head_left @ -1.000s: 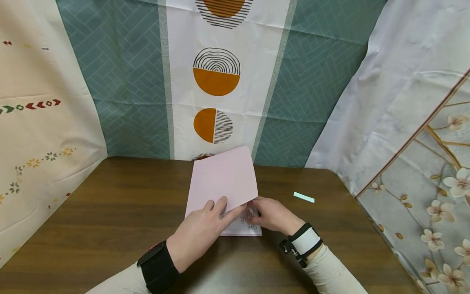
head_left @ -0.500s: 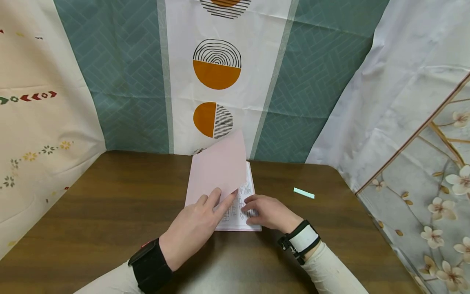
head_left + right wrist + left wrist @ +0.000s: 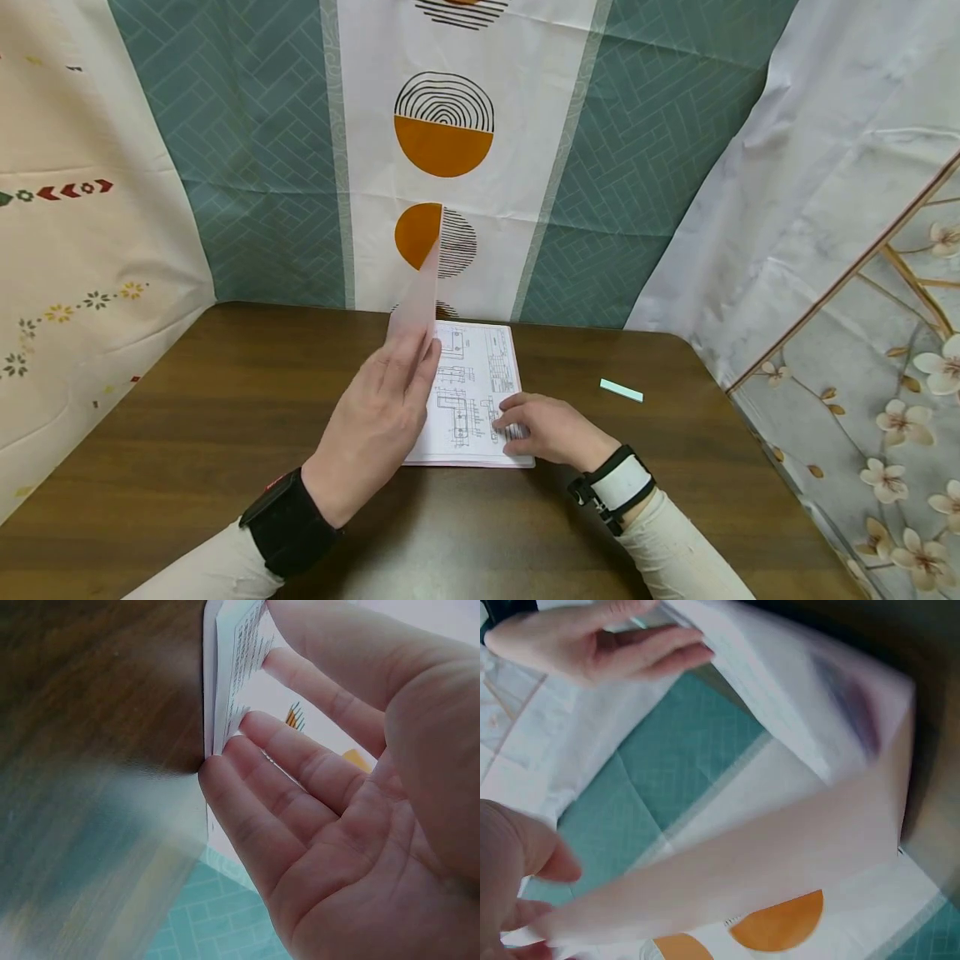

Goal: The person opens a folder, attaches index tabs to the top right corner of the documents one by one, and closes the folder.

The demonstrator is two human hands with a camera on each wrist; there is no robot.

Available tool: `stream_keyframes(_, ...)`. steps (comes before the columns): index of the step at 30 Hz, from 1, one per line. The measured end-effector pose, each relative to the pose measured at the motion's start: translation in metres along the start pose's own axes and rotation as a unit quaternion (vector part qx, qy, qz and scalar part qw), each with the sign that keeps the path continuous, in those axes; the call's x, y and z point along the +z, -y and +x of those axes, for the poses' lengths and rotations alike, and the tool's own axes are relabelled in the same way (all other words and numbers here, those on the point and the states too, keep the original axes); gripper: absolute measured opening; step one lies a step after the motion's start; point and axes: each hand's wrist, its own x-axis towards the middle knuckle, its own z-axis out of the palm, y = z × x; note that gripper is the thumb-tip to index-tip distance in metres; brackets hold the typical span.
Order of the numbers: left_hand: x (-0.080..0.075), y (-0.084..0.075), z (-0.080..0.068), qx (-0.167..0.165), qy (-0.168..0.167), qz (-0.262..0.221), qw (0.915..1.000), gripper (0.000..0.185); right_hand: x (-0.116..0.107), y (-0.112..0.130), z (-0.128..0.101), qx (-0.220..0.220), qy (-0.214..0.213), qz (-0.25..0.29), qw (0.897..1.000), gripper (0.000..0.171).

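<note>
Booklet: a thin stapled booklet lies flat at the middle of the desk, near its far edge; the open page shows printed line drawings
Pink cover: the pink cover stands nearly upright along the booklet's left edge, seen almost edge-on from the head view
Left hand: the left hand holds the cover at its lower part, fingers fairly straight along the sheet with the thumb out of sight behind it, so it reads as a light pinch
Right hand: the right hand rests on the booklet's near right corner, fingers relaxed and spread, their tips against the page edges
Green strip: a small pale green strip lies on the desk, well to the right of the booklet
Risk, cover: held so lightly, the cover could slip free and fall shut over the page
Risk, crease: pulling it hard past upright could crease it at the spine
Risk, sliding: if the right hand lifts, the booklet may skid on the smooth desk
</note>
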Motion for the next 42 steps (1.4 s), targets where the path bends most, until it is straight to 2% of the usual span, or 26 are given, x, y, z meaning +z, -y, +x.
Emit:
stream_keyframes(5,-0.002,0.015,0.0,0.007,-0.067,0.036,0.9971,0.073,0.001,-0.001,0.0,0.001,-0.005,-0.006,1.0,0.033)
stream_keyframes(8,0.0,0.024,-0.001,0.001,-0.11,0.049,0.9927,0.078,0.001,-0.001,0.0,0.004,-0.005,-0.003,1.0,0.033)
stream_keyframes(12,0.002,0.032,-0.006,-0.017,-0.139,0.092,0.9859,0.101,0.002,-0.001,0.001,0.006,-0.003,-0.002,1.0,0.034)
stream_keyframes(17,0.003,0.038,-0.009,-0.037,-0.162,0.108,0.9803,0.105,0.001,0.0,0.001,0.008,-0.006,-0.001,1.0,0.034)
stream_keyframes(22,-0.002,0.044,-0.014,-0.048,-0.128,0.127,0.9824,0.103,0.004,-0.001,0.0,0.011,-0.003,0.003,1.0,0.035)
stream_keyframes(27,-0.009,0.055,-0.015,-0.078,-0.105,0.147,0.9805,0.086,0.005,-0.002,0.001,0.012,-0.007,-0.002,1.0,0.035)
stream_keyframes(35,-0.017,0.072,-0.016,-0.111,-0.089,0.166,0.9759,0.056,0.005,-0.002,0.0,0.008,-0.009,-0.008,1.0,0.034)
stream_keyframes(39,-0.021,0.08,-0.018,-0.121,-0.062,0.172,0.9757,0.038,0.005,-0.001,0.0,0.01,-0.01,-0.005,1.0,0.034)
stream_keyframes(42,-0.021,0.084,-0.021,-0.125,-0.03,0.161,0.9785,0.026,0.005,-0.002,0.0,0.011,-0.01,-0.006,1.0,0.034)
